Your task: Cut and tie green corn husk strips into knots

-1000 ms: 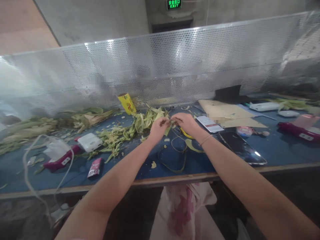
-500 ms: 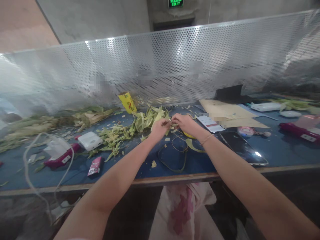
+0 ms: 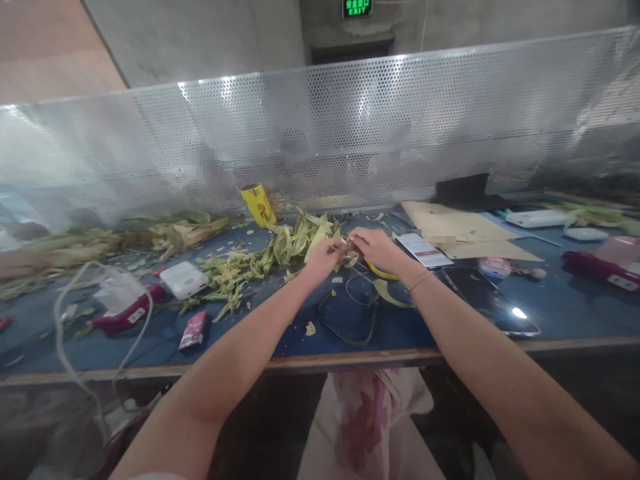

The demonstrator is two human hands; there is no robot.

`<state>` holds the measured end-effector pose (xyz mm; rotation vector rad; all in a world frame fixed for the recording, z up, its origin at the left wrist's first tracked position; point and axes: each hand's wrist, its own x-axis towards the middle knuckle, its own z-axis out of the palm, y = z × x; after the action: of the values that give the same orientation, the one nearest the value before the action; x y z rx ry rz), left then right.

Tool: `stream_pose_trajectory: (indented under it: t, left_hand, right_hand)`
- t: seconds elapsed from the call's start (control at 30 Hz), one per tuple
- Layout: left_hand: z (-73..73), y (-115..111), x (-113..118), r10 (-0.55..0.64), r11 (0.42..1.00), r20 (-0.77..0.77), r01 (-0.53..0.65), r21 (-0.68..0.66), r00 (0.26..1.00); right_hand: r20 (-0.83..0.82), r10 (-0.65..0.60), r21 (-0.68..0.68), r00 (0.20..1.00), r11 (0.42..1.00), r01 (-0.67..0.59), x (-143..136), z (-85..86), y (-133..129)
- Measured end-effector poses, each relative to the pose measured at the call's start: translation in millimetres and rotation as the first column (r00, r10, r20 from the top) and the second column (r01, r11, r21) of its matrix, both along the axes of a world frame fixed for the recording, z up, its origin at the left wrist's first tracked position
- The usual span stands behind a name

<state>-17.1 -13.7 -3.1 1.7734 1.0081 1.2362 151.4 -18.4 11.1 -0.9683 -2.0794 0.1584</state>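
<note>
Both my hands meet fingertip to fingertip above the middle of the blue table. My left hand [image 3: 325, 257] is closed in a pinch, and my right hand [image 3: 371, 247] is pinched against it from the right. Whatever small thing sits between the fingers is too hidden to name. Just behind and left of them lies a heap of pale green leaves [image 3: 287, 247], with cut leafy bits [image 3: 230, 277] spreading left. Part of a yellow object [image 3: 380, 270] shows under my right hand. Below the hands, a thin dark loop [image 3: 357, 342] of cord or stem rests on the table.
A yellow tube [image 3: 259, 205] leans near the perforated metal screen [image 3: 345, 127]. At left are a white box-shaped device [image 3: 184, 280], a pink packet [image 3: 193, 331] and a looped white cable [image 3: 59, 327]. To the right lie a lit phone [image 3: 424, 250], a dark phone [image 3: 487, 300] and brown paper [image 3: 450, 223].
The view has shifted slightly, so everything sits a little further right. My hands stay pinched together at the same place, with small finger movements.
</note>
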Motion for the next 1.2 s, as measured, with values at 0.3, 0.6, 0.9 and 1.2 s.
stream_pose_trajectory:
  t: [0.3,0.6,0.9,1.2]
  left_hand:
    - [-1.8,3.6,-1.7,0.019,1.000,-0.046,-0.019,-0.001,0.999]
    - [-2.0,3.5,-0.5,-0.127,0.991,0.003,0.127,-0.042,0.992]
    - [-2.4,2.2,-1.1,-0.179,0.984,0.000,0.179,-0.028,0.984]
    - [-3.9,3.0,-2.4,-0.217,0.964,0.117,0.232,-0.127,0.969]
  right_hand:
    - [0.014,0.032,-0.008,0.999,0.999,-0.032,-0.1,1.6,0.4]
    - [-0.104,0.063,-0.178,0.993,0.981,-0.081,-2.9,1.3,-3.2]
    - [-0.111,0.024,-0.151,0.994,0.988,-0.041,-2.2,3.9,-2.3]
    - [-0.157,0.241,-0.069,0.958,0.965,-0.255,4.6,9.0,-3.0]
